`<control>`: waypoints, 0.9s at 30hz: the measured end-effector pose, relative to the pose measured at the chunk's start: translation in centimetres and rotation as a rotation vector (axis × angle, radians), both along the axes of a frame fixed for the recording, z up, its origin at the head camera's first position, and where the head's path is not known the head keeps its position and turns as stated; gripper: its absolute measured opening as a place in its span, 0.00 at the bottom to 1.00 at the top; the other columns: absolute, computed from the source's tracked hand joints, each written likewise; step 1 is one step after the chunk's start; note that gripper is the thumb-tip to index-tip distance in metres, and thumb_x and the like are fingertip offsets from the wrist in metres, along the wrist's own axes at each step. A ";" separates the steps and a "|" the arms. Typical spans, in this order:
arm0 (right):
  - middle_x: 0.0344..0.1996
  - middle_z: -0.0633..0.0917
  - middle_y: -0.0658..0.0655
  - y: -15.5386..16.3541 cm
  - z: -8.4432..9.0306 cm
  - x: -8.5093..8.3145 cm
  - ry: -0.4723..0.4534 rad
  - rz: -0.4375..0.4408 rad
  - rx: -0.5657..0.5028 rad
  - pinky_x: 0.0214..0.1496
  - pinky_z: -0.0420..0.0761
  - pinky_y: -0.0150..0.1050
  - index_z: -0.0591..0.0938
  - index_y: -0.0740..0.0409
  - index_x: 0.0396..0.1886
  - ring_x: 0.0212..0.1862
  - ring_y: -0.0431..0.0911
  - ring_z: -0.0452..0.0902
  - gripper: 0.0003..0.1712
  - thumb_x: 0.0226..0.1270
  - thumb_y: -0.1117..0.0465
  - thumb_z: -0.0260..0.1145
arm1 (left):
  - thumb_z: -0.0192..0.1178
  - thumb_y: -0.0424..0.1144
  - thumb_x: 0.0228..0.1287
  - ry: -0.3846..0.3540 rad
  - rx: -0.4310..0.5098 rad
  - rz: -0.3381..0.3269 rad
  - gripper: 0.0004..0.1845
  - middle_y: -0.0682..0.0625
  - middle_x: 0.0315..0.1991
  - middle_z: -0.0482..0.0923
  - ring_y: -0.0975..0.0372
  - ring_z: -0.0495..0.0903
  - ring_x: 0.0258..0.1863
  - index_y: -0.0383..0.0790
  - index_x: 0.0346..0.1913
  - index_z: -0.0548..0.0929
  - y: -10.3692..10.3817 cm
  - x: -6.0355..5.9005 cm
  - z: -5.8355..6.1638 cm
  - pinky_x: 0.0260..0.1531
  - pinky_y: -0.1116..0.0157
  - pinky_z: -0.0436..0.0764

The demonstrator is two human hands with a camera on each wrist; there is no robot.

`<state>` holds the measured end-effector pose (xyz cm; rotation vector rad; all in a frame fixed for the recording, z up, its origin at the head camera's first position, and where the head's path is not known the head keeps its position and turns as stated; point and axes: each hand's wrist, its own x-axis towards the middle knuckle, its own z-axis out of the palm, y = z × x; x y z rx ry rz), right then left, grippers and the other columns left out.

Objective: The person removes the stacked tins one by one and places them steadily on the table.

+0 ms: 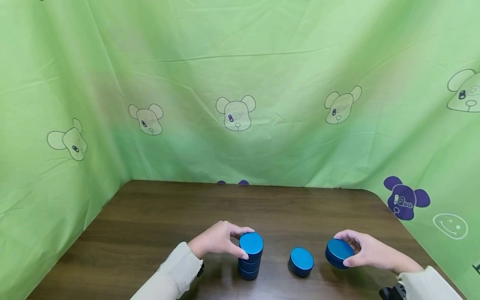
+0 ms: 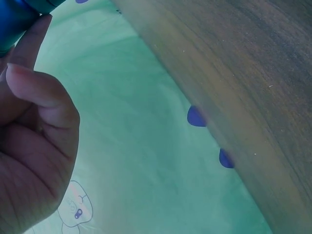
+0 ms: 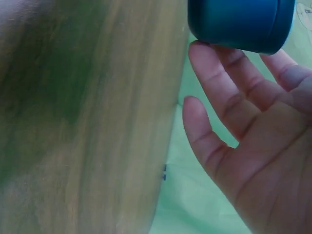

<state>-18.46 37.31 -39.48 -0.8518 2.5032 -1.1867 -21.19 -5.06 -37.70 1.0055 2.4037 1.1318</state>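
Observation:
Near the front of the wooden table [image 1: 180, 216] stands a stack of three blue round tins [image 1: 249, 266]. My left hand [image 1: 243, 242] pinches the top tin [image 1: 253, 243] from the left, between thumb and fingers. In the left wrist view only a corner of that tin [image 2: 14, 14] shows above my fingers [image 2: 34, 92]. At the right, my right hand [image 1: 343, 251] grips another blue tin [image 1: 336, 254] and holds it tilted just above the table. The right wrist view shows this tin [image 3: 241, 22] at my fingertips [image 3: 214, 68]. A single blue tin [image 1: 301, 261] sits between the two hands.
A green cloth [image 1: 240, 83] printed with bear figures hangs behind the table and on both sides, close to its edges. The table's back half is bare wood. Both cream sleeves [image 1: 176, 275] reach in from the front edge.

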 end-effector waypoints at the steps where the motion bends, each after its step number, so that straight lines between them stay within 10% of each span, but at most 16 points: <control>1: 0.42 0.77 0.56 0.0 0.0 -0.1 -0.017 0.011 -0.007 0.38 0.77 0.32 0.68 0.79 0.51 0.41 0.32 0.72 0.25 0.56 0.70 0.65 | 0.74 0.38 0.50 0.002 -0.002 -0.002 0.31 0.52 0.45 0.85 0.68 0.82 0.42 0.42 0.60 0.79 0.0 0.0 0.0 0.46 0.64 0.78; 12: 0.42 0.76 0.58 -0.1 -0.3 -0.5 -0.163 0.057 -0.004 0.38 0.75 0.32 0.68 0.78 0.52 0.40 0.33 0.71 0.27 0.55 0.68 0.65 | 0.74 0.37 0.49 0.002 -0.004 0.002 0.31 0.52 0.45 0.85 0.69 0.82 0.42 0.42 0.60 0.79 0.0 0.1 0.1 0.46 0.63 0.78; 27: 0.43 0.76 0.59 -0.7 -1.5 -0.3 -0.113 0.041 -0.009 0.38 0.73 0.31 0.68 0.77 0.50 0.40 0.32 0.70 0.28 0.50 0.71 0.67 | 0.76 0.36 0.46 -0.046 0.016 0.024 0.31 0.52 0.42 0.86 0.69 0.82 0.38 0.41 0.58 0.81 0.1 0.0 0.3 0.40 0.71 0.78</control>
